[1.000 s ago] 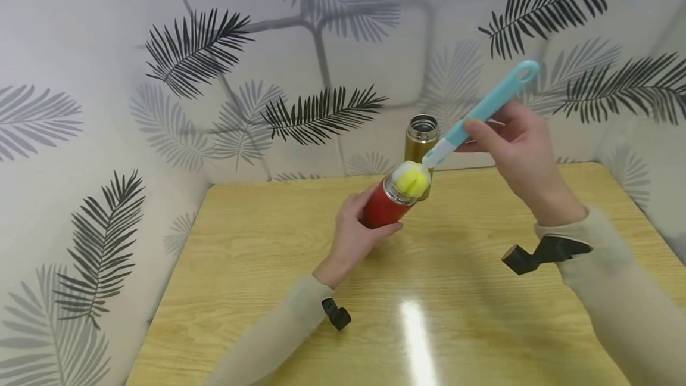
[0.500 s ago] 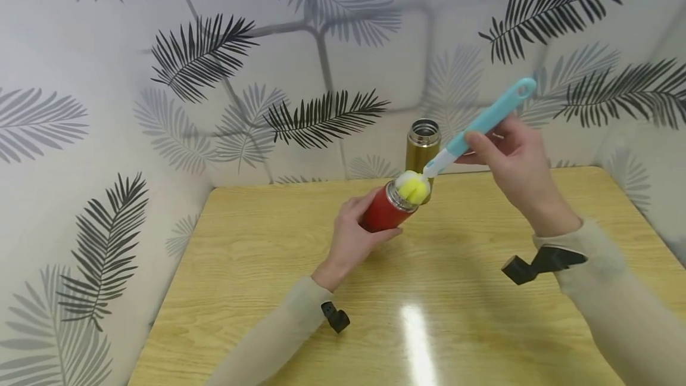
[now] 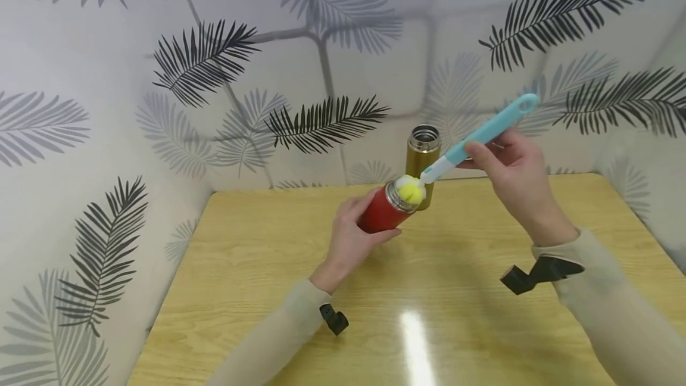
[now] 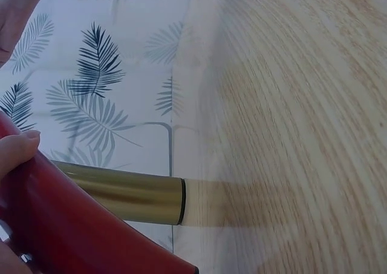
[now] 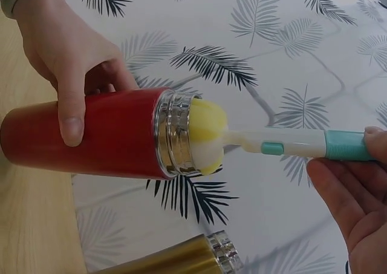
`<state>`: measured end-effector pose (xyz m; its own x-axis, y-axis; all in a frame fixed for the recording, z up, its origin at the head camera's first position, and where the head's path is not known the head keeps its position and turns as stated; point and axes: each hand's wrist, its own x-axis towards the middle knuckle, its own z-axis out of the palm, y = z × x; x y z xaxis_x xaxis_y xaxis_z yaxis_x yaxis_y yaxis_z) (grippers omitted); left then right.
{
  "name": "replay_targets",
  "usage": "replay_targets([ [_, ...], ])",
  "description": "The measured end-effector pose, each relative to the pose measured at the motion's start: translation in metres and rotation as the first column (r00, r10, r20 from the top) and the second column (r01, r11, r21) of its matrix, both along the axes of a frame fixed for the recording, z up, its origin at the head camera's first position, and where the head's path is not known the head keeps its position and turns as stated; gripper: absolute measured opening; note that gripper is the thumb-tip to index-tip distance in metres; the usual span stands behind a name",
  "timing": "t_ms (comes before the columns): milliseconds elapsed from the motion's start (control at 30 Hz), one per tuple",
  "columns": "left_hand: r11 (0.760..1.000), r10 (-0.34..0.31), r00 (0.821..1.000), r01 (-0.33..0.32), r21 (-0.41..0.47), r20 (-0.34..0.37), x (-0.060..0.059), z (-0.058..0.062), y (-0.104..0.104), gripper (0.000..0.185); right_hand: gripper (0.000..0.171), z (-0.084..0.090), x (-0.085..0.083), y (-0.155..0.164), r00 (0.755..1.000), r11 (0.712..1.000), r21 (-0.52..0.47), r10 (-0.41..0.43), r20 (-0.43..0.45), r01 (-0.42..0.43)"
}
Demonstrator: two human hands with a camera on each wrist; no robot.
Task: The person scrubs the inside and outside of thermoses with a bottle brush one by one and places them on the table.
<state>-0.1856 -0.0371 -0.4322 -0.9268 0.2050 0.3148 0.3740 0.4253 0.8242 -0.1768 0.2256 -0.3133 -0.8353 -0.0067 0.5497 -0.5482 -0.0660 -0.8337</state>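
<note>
L hand [image 3: 351, 242] wrapped round red flask [image 3: 382, 211], held tilted above bench [image 3: 257, 267], mouth toward R. R hand [image 3: 514, 177] pinching teal brush handle [image 3: 485, 131], roughly in line w/ flask axis; yellow sponge head [image 3: 411, 190] at mouth, prob partly in. Gold flask [image 3: 423, 151] upright behind.

Red flask [image 3: 382, 212] body partly hidden by left hand [image 3: 351, 237]; base unseen in head view. Sponge head [image 5: 205, 137] half inside flask mouth. Gold flask [image 5: 175, 260] cut by bottom edge in right wrist view. Right hand [image 5: 357, 207] cut by right edge there.
</note>
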Motion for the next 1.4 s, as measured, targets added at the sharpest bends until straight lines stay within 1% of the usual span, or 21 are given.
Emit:
replay_targets([
  [100,1.000,0.003,1.000,-0.003,-0.001,-0.008,0.000,-0.001,-0.001,0.077,0.006,-0.003,0.001,-0.001,1.000,1.000,-0.013,-0.008,-0.003,0.008],
  [300,1.000,0.006,1.000,-0.006,-0.015,-0.003,-0.001,-0.001,-0.001,0.078,0.010,-0.006,0.002,0.000,0.999,0.999,0.006,-0.035,-0.013,0.035],
  [400,1.000,0.007,1.000,-0.007,-0.015,-0.003,-0.001,0.000,-0.001,0.079,0.010,-0.008,0.002,0.000,0.999,0.998,0.026,-0.050,-0.010,0.051],
  [600,0.999,0.006,1.000,-0.006,-0.033,-0.016,-0.001,0.003,-0.003,0.077,0.009,-0.011,0.002,-0.003,0.993,0.989,0.088,-0.116,-0.004,0.116],
  [700,0.999,0.007,1.000,-0.008,-0.042,-0.028,-0.003,0.003,-0.003,0.077,0.011,-0.013,0.003,-0.002,0.993,0.987,0.113,-0.115,-0.003,0.115],
  [767,0.999,0.005,0.999,-0.007,-0.048,-0.034,-0.004,0.003,-0.004,0.077,0.011,-0.013,0.004,0.001,0.996,0.989,0.120,-0.091,0.007,0.089],
  [833,0.998,0.005,0.999,-0.007,-0.056,-0.038,-0.005,0.003,-0.004,0.076,0.015,-0.011,0.005,0.004,0.999,0.995,0.098,-0.031,0.026,0.028],
  [900,0.997,0.010,0.999,-0.013,-0.073,-0.043,-0.007,0.002,-0.005,0.076,0.020,-0.008,0.004,0.008,0.999,0.999,0.033,0.038,0.029,-0.039],
  [967,0.996,0.016,0.999,-0.020,-0.092,-0.048,-0.009,0.002,-0.006,0.076,0.023,-0.002,0.003,0.012,0.998,0.996,-0.065,0.065,-0.003,-0.065],
  [1000,0.995,0.020,0.998,-0.025,-0.100,-0.053,-0.009,0.001,-0.007,0.076,0.025,0.000,0.002,0.014,0.996,0.987,-0.136,0.086,-0.027,-0.089],
  [1033,0.994,0.026,0.998,-0.032,-0.108,-0.056,-0.009,0.001,-0.008,0.076,0.026,0.003,0.001,0.015,0.994,0.977,-0.190,0.089,-0.056,-0.099],
  [1067,0.993,0.030,0.998,-0.036,-0.110,-0.057,-0.009,0.000,-0.008,0.076,0.026,0.005,0.000,0.017,0.994,0.970,-0.226,0.074,-0.081,-0.091],
  [1133,0.993,0.033,0.998,-0.039,-0.112,-0.058,-0.009,0.000,-0.009,0.076,0.027,0.008,-0.001,0.019,0.993,0.968,-0.246,0.017,-0.115,-0.045],
  [1167,0.993,0.034,0.998,-0.040,-0.111,-0.055,-0.009,-0.001,-0.009,0.076,0.028,0.009,-0.001,0.020,0.993,0.969,-0.246,-0.001,-0.118,-0.028],
  [1267,0.994,0.034,0.999,-0.038,-0.103,-0.038,-0.008,-0.001,-0.010,0.077,0.027,0.008,0.000,0.021,0.992,0.981,-0.191,-0.045,-0.115,0.022],
  [1300,0.994,0.033,0.999,-0.036,-0.102,-0.033,-0.008,-0.001,-0.010,0.077,0.026,0.008,0.001,0.022,0.992,0.984,-0.175,-0.046,-0.118,0.025],
  [1400,0.994,0.035,0.999,-0.037,-0.100,-0.024,-0.007,-0.001,-0.010,0.076,0.023,0.007,0.002,0.023,0.992,0.986,-0.164,-0.012,-0.123,-0.009],
])
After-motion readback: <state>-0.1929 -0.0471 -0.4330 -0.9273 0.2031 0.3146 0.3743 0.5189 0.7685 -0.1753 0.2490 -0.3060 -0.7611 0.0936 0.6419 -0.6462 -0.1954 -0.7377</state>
